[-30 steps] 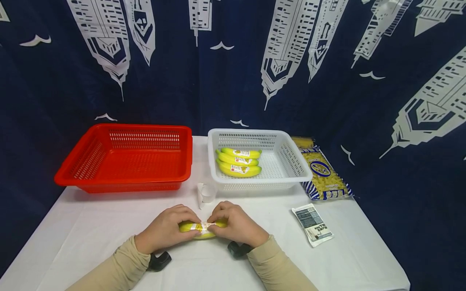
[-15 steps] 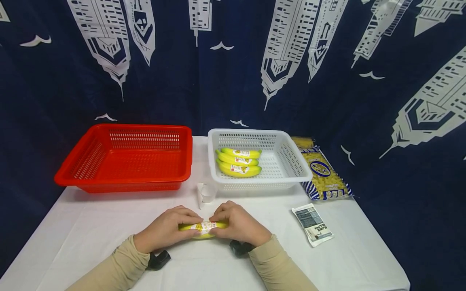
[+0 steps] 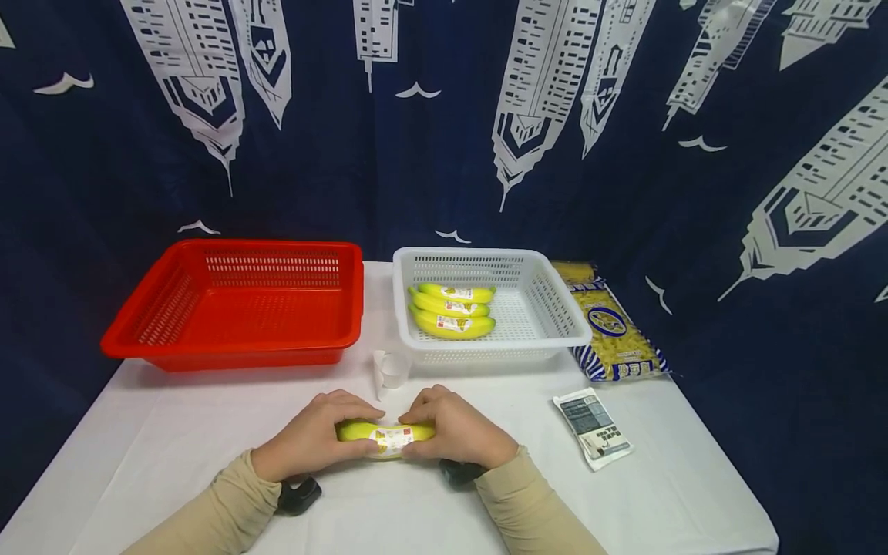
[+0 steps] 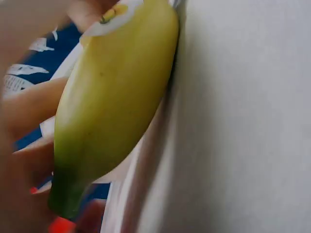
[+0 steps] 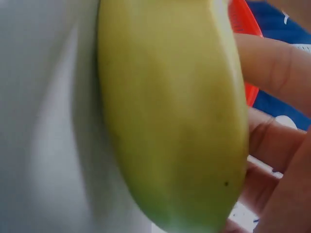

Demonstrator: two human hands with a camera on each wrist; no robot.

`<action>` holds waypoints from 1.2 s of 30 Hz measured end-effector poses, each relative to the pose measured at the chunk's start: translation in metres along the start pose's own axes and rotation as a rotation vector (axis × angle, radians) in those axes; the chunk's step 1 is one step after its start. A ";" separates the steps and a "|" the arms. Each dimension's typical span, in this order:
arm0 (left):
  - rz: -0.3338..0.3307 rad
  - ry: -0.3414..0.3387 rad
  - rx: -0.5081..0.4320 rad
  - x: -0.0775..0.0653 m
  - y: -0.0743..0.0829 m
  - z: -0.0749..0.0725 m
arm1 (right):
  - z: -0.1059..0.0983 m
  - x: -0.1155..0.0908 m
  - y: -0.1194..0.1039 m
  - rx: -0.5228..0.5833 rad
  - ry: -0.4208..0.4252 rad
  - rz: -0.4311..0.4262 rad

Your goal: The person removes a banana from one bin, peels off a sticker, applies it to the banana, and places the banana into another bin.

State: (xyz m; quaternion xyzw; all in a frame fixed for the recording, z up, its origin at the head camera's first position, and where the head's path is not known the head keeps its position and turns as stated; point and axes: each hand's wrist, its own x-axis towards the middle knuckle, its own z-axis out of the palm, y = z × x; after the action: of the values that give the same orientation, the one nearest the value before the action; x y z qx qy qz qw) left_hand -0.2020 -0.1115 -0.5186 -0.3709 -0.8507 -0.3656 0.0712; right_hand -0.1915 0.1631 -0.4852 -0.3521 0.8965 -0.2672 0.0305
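A yellow banana (image 3: 357, 432) with a white printed label (image 3: 391, 441) round its middle lies crosswise at the front of the table. My left hand (image 3: 319, 433) grips its left part, thumb on the near side and fingers on the far side. On the right part, my right hand (image 3: 461, 432) holds it the same way. The left wrist view shows the banana's (image 4: 109, 97) green stem end beside the fingers. In the right wrist view the banana's (image 5: 175, 111) greenish tip shows, with fingers along its far side.
Behind the hands stand a red basket (image 3: 236, 357) and a white basket (image 3: 496, 344) with three labelled bananas (image 3: 454, 324). A roll of labels (image 3: 394, 370) sits between. To the right lie a yellow pasta bag (image 3: 617, 331) and a white packet (image 3: 593, 428).
The banana has turned slightly, so its label faces up and toward me more fully. Both thumbs sit lower, off the label's middle. The head view has shifted a little.
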 end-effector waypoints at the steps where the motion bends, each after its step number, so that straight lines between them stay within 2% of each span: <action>1: -0.015 0.051 -0.039 0.002 0.001 -0.001 | -0.001 -0.001 0.000 -0.014 0.008 0.003; 5: -0.077 0.259 -0.145 0.019 0.006 -0.005 | -0.008 -0.004 0.003 -0.077 0.025 0.006; 8: -0.122 0.340 -0.204 0.036 0.010 -0.008 | -0.015 -0.007 0.006 -0.114 0.012 0.003; 11: -0.196 0.328 -0.281 0.053 0.014 -0.009 | -0.022 -0.010 0.008 -0.137 -0.016 0.013; 15: -0.313 0.239 -0.383 0.075 0.023 -0.005 | -0.033 -0.019 0.012 -0.151 -0.059 0.058; 17: -0.357 0.215 -0.429 0.084 0.025 -0.002 | -0.039 -0.025 0.015 -0.146 -0.074 0.082; 21: -0.410 0.242 -0.493 0.097 0.024 0.007 | -0.051 -0.037 0.021 -0.110 -0.103 0.113; 24: -0.417 0.283 -0.513 0.101 0.021 0.017 | -0.057 -0.045 0.027 -0.096 -0.111 0.121; 29: -0.363 0.377 -0.543 0.100 0.016 0.028 | -0.063 -0.050 0.032 -0.091 -0.097 0.093; 32: -0.359 0.400 -0.562 0.100 0.016 0.031 | -0.072 -0.052 0.032 -0.020 -0.078 0.075; 36: -0.357 0.413 -0.555 0.100 0.012 0.032 | -0.098 -0.050 0.027 0.115 -0.013 0.012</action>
State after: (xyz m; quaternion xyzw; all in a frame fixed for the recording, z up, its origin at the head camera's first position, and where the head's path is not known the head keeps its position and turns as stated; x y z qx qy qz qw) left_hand -0.2602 -0.0262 -0.4956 -0.1407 -0.7383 -0.6556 0.0730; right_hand -0.1943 0.2573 -0.4213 -0.3459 0.8816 -0.3158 0.0582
